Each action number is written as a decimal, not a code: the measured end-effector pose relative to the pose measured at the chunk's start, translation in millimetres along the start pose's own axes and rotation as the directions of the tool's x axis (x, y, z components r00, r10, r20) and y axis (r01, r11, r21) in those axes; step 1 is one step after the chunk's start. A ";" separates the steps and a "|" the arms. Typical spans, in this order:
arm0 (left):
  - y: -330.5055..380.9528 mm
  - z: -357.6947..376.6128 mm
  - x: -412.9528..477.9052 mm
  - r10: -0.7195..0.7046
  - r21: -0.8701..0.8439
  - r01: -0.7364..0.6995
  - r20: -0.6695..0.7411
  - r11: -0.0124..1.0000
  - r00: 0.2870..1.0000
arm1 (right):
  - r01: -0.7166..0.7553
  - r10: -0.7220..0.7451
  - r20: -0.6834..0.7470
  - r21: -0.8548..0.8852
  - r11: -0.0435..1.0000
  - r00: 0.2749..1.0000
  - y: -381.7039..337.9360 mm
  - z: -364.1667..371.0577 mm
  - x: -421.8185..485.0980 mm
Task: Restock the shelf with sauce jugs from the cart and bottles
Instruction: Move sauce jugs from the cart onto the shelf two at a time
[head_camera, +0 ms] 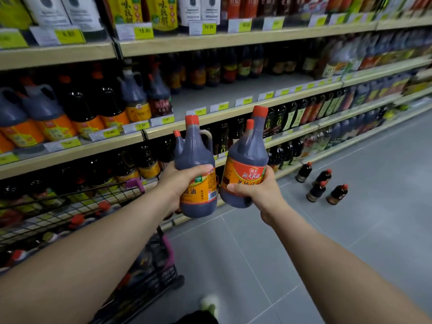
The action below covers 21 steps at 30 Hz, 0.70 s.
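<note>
**Status:** restocking is under way and, by my judgement, well short of complete.

**Shelf and stock:**
- The middle shelf [233,94] has a long bare stretch to the right of the jugs standing on it.
- The wire cart [93,195] at lower left holds more red-capped jugs [77,219].
- Four small bottles [315,191] stand on the floor near the shelf foot.

**Hands:**
- The left hand [184,181] grips a handled sauce jug [196,148] round its body.
- The right hand [259,192] grips a red-labelled sauce jug [245,155] at the label.
- Both jugs are raised side by side before the shelving, below the gap.

**Condition:** both have dark contents, red caps and orange labels, and appear full. A further cap shows behind each, but I cannot tell whether these are second jugs in the hands.
</note>
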<state>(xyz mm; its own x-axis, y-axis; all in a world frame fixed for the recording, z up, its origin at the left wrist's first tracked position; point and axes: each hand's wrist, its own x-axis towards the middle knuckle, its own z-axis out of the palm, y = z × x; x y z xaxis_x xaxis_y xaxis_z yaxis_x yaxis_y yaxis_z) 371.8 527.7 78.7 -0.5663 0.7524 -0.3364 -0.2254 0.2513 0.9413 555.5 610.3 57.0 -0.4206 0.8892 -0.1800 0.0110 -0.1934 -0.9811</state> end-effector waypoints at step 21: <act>81.1 102.6 225.8 0.380 0.266 -0.308 -0.288 0.913 0.879 | 0.184 -0.175 0.097 -0.092 0.979 0.980 -59.4 -17.8 292.2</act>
<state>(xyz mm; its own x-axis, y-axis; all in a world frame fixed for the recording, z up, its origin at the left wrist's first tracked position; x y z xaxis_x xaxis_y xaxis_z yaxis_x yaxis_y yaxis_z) 307.0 780.4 81.9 -0.8119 0.5812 0.0546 0.1798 0.1599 0.9706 448.1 888.9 61.4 -0.5018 0.8650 0.0021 0.0167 0.0122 -0.9998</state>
